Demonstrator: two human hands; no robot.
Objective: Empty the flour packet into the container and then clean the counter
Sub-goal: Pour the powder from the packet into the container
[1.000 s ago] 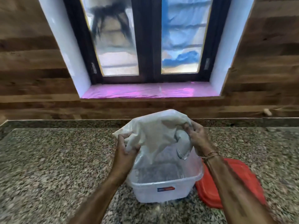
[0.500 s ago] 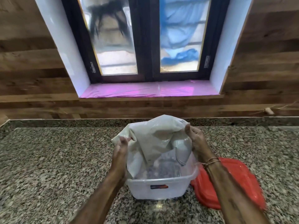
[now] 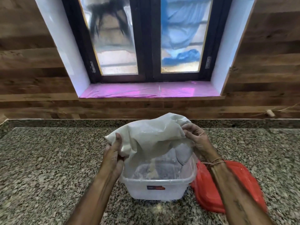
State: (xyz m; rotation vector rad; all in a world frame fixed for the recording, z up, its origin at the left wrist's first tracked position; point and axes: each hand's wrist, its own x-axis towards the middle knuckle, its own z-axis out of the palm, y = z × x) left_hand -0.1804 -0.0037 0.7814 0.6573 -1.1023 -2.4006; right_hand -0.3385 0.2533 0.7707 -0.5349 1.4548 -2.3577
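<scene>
A clear plastic flour packet (image 3: 151, 135), dusted white inside, is held upside down over a translucent white container (image 3: 155, 190) on the speckled granite counter (image 3: 48, 168). My left hand (image 3: 113, 158) grips the packet's left corner. My right hand (image 3: 197, 140) pinches its upper right corner. The packet's mouth hangs inside the container, and a small heap of flour (image 3: 151, 172) lies on the container's floor under a thin falling stream.
The container's red lid (image 3: 209, 189) lies flat on the counter just right of it, partly under my right forearm. A wood-panelled wall and a window with a pink-covered sill (image 3: 149, 91) stand behind the counter.
Both hands have lifted and tipped the packet higher over the container. Flour has started falling, and a small heap now shows on the container's floor.
</scene>
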